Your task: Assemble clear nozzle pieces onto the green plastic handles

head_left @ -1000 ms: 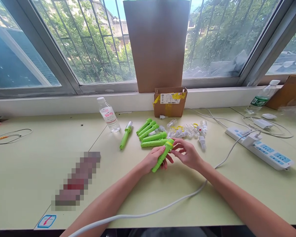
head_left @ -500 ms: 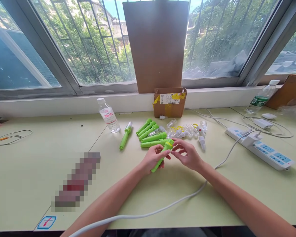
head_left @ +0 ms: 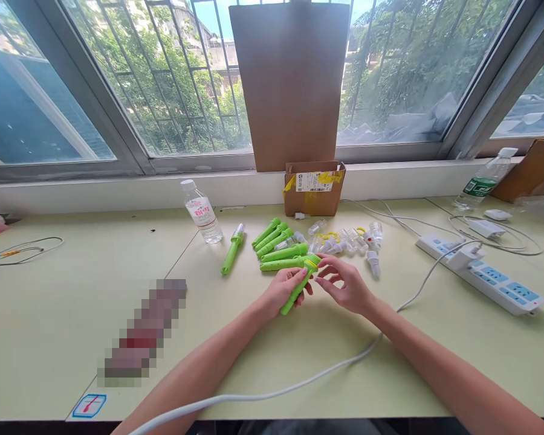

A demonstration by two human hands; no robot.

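Observation:
My left hand (head_left: 286,291) is closed round a green plastic tube (head_left: 294,295), a slim handle with a wider threaded end. The tube tilts up to the right, threaded end uppermost, with a yellow ring (head_left: 311,264) round it just below the threads. At that end, the bent fingers of my right hand (head_left: 344,284) touch the rim and ring from the right. Just beyond my hands lie several similar green tubes (head_left: 283,252). Clear plastic caps (head_left: 317,226), yellow rings and white-tipped pieces (head_left: 373,264) are scattered to their right. One green tube with a clear cap (head_left: 233,251) lies apart on the left.
A water bottle (head_left: 202,212) stands behind the parts, beside a small cardboard box (head_left: 312,190). On the right are a power strip (head_left: 480,275) and another bottle (head_left: 485,179). A white cable (head_left: 299,386) crosses over both forearms' area. A blurred patch (head_left: 147,332) lies left.
The view has shifted slightly, moving everything a little to the right. Both hands stay at the green tube, with the right fingers a little closer over its threaded end.

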